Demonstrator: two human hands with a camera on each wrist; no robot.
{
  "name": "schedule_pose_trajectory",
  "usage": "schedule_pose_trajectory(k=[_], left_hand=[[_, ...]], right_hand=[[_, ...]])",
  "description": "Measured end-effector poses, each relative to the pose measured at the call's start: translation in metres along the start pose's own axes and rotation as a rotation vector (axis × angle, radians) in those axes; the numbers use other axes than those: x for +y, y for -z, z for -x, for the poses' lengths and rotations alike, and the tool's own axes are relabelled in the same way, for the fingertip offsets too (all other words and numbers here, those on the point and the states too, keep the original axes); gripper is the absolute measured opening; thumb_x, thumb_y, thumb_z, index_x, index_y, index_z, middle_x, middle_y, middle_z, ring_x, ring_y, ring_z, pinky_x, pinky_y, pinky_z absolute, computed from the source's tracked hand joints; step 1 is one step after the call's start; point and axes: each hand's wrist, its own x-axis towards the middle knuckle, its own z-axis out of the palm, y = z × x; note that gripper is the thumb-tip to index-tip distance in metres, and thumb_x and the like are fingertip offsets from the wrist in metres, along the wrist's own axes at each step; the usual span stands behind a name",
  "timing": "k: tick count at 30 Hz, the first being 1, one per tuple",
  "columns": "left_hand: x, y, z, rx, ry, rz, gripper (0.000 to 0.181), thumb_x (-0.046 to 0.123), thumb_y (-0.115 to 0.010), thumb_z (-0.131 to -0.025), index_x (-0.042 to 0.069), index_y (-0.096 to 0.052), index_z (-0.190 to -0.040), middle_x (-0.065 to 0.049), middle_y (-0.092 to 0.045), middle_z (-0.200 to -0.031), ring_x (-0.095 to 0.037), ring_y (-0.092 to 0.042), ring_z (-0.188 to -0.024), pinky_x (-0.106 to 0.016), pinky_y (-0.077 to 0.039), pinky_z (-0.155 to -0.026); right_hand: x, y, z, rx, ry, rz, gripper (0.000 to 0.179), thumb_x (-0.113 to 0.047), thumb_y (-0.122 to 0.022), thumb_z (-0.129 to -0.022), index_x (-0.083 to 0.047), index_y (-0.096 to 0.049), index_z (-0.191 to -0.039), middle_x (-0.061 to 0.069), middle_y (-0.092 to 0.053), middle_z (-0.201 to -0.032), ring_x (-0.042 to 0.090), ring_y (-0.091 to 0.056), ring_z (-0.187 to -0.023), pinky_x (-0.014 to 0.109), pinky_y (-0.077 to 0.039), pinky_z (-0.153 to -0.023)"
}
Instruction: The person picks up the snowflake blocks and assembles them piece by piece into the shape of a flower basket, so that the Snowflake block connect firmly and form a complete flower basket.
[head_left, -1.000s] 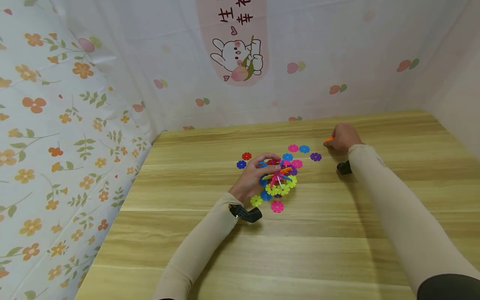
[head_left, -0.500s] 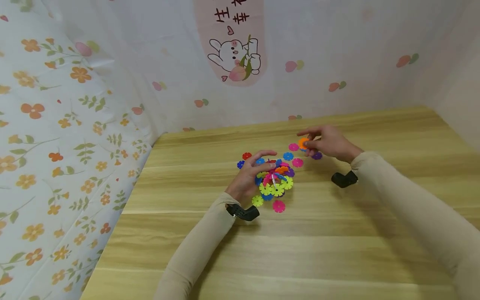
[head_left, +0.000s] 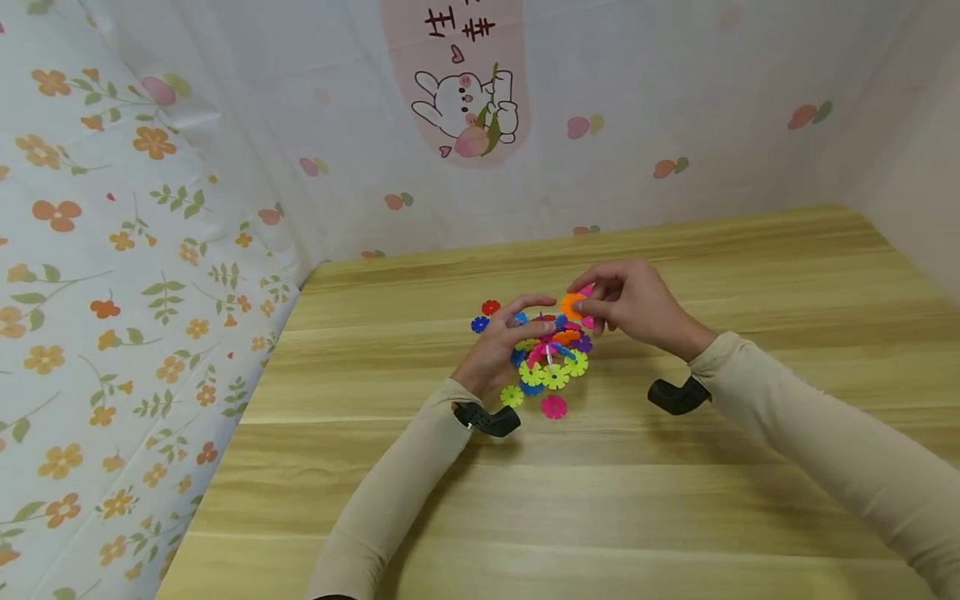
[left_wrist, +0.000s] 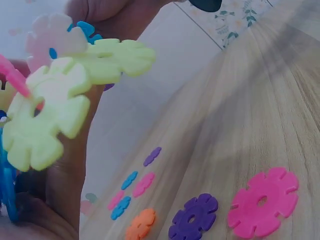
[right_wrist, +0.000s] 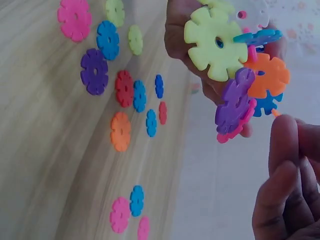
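Note:
My left hand point(head_left: 491, 350) holds a built-up cluster of slotted flower-shaped plastic discs point(right_wrist: 216, 42), raised above the table. Lime, orange, purple, pink, blue and white pieces are interlocked in it at different angles. Just to the right and behind it, my right hand point(head_left: 641, 308) pinches a single orange slotted disc point(head_left: 572, 306) between thumb and fingers, close beside the cluster. From the right wrist, only a sliver of that orange disc shows at the fingertips point(right_wrist: 285, 132); the fingers hide the remainder. The left fingers are partly covered by the cluster in both wrist views.
Loose slotted discs lie flat on the wooden table point(head_left: 600, 500) around and beneath the hands, among them a red one point(head_left: 491, 307), a dark blue one point(head_left: 480, 325) and a pink one point(head_left: 554, 407). A printed cloth point(head_left: 637, 108) hangs behind the table.
My right hand has carried the orange disc from the far right leftward to beside the cluster. The left hand has stayed in nearly the same place, still holding the cluster.

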Motion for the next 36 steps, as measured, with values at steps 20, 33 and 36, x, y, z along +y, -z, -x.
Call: schedule_pose_trajectory(k=[20,33,36], left_hand=[[0.000,-0.005,-0.004,0.076,-0.017,-0.158,0.041,0.015,-0.074,-0.091,0.020,-0.060,-0.130,-0.004,-0.034,-0.151,-0.021,-0.063,-0.106,-0.039,-0.056,-0.095],[-0.001,0.004,-0.003,0.076,0.029,0.022,0.041,0.013,-0.069,-0.094,0.025,-0.059,-0.132,-0.006,-0.047,-0.141,-0.021,-0.063,-0.108,-0.034,-0.059,-0.088],[-0.003,0.000,-0.005,0.083,0.034,0.077,0.048,0.008,-0.070,-0.093,0.029,-0.058,-0.134,-0.014,-0.052,-0.139,-0.023,-0.065,-0.106,-0.035,-0.060,-0.087]], right_hand=[[-0.001,-0.006,-0.004,-0.093,0.062,0.136,0.012,-0.005,-0.069,-0.094,-0.004,-0.077,-0.102,0.007,-0.067,-0.063,0.012,-0.059,-0.050,0.026,-0.046,-0.048],[0.053,0.003,-0.030,-0.279,0.019,0.613,0.021,-0.009,-0.069,-0.092,0.004,-0.074,-0.107,0.013,-0.073,-0.089,0.021,-0.063,-0.075,0.040,-0.057,-0.075],[0.061,-0.003,-0.032,-0.291,0.014,0.686,0.020,-0.012,-0.072,-0.090,0.005,-0.073,-0.100,0.012,-0.068,-0.083,0.022,-0.058,-0.075,0.040,-0.054,-0.073]])
